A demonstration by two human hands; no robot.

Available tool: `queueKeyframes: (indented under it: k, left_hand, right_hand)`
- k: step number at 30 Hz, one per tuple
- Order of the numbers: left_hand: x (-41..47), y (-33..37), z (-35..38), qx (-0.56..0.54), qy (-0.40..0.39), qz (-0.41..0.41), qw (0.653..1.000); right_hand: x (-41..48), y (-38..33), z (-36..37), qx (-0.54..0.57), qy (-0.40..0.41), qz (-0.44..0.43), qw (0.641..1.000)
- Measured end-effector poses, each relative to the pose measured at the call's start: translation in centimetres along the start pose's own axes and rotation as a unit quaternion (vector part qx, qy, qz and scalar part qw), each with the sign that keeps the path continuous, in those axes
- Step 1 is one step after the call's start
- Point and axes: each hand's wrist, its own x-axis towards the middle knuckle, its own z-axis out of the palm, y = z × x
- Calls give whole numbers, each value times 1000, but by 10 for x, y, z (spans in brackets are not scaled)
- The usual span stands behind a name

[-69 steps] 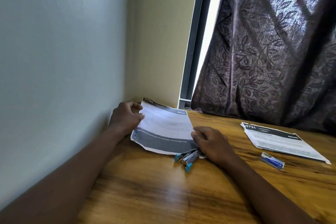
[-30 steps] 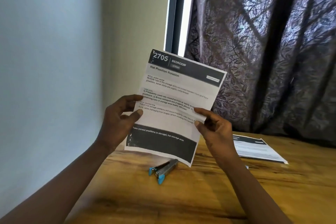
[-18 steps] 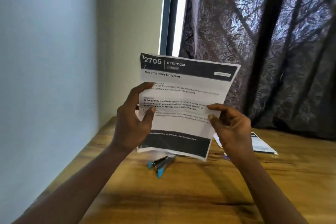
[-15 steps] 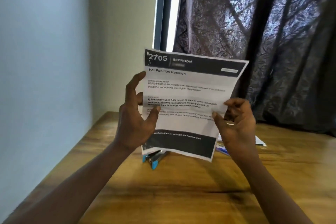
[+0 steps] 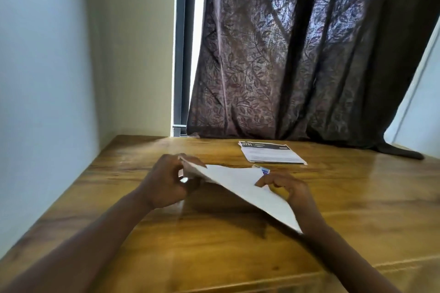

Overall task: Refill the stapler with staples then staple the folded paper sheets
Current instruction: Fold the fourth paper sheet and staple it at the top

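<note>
Both hands hold one white paper sheet low over the wooden table, its blank side up and tilted down toward me. My left hand pinches its far left corner. My right hand grips its right edge, fingers curled on top. A second printed sheet lies flat farther back on the right. The small blue staple box peeks out just behind the held sheet. The stapler is hidden, probably under the sheet.
A pale wall runs along the table's left side. A dark patterned curtain hangs behind the far edge, with a window frame at its left.
The sheet, held upright with its print facing me half a second ago, has swung down to lie nearly flat over the table with its blank side up. The stapler has gone out of sight.
</note>
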Motion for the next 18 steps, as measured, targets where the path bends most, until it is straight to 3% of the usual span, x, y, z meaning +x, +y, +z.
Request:
queueKeyframes:
  k: [4, 9, 18]
  left_hand:
    - [-13, -9, 0, 45, -70, -110, 990]
    - [-15, -7, -1, 73, -122, -169, 975]
    - [-7, -3, 3, 52, -78, -204, 974]
  right_hand:
    - [-10, -7, 2, 33, -68, 50, 996]
    - [-7, 1, 8, 81, -90, 139, 983]
    - [19, 15, 15, 199, -71, 219, 952]
